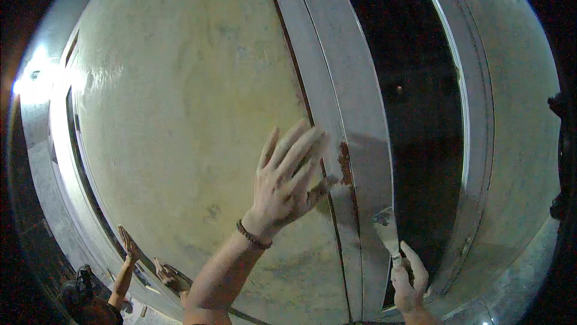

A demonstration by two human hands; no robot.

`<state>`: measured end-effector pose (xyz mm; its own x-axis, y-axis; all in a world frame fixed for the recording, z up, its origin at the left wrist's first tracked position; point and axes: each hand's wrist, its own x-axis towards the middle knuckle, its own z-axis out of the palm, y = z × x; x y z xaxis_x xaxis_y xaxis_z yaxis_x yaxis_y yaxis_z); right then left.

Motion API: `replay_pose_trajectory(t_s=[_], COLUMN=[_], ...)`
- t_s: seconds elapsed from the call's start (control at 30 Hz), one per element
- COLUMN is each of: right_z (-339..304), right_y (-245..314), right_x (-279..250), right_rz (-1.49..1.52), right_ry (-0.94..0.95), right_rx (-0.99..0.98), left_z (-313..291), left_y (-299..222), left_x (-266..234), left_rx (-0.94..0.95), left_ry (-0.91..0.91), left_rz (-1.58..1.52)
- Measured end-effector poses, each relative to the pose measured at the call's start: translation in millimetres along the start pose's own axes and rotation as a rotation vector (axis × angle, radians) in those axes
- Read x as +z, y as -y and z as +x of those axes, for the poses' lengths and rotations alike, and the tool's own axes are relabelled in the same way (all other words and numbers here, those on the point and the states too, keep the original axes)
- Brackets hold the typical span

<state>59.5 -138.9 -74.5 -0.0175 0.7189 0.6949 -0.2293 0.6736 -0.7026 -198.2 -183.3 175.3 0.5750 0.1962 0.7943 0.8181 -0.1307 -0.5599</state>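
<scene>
My left hand (pixel 287 183), with a dark beaded bracelet (pixel 253 236) at the wrist, is raised in front of the wall, back toward me. Its fingers are stretched out and hold nothing; the fingertips reach the edge of a grey frame (pixel 354 84). Whether they touch it, I cannot tell. A reddish-brown patch (pixel 345 164) shows on the frame just right of those fingers. At the lower right, my right hand (pixel 410 278) grips a putty knife (pixel 387 232) by its handle. The blade, smeared with pale material, points up beside the frame's right edge.
A yellowish, blotchy wall panel (pixel 198 114) fills the left and middle. Right of the frame is a tall dark opening or pane (pixel 421 114). A co-worker (pixel 84 298) stands at the lower left, a hand (pixel 128 244) raised to a white frame. A bright lamp (pixel 37 78) glares at far left.
</scene>
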Motion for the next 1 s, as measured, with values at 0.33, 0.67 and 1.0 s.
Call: replay_pose_trajectory(t_s=[0.33,0.67,1.0], right_z=[-114,-140,-182], right_y=[9,10,-4], right_x=[-48,-63,-70], right_rz=[-0.238,-0.055,-0.105], right_ry=[0.031,-0.163,0.087], right_rx=[0.488,0.808,0.708], left_z=[-50,-212,-246], left_y=[-42,-198,-360], left_x=[0,-2,1], left_rx=[-0.127,-0.115,-1.770], left_ry=[0.325,0.717,0.424], left_rz=[0.143,-0.331,-1.900])
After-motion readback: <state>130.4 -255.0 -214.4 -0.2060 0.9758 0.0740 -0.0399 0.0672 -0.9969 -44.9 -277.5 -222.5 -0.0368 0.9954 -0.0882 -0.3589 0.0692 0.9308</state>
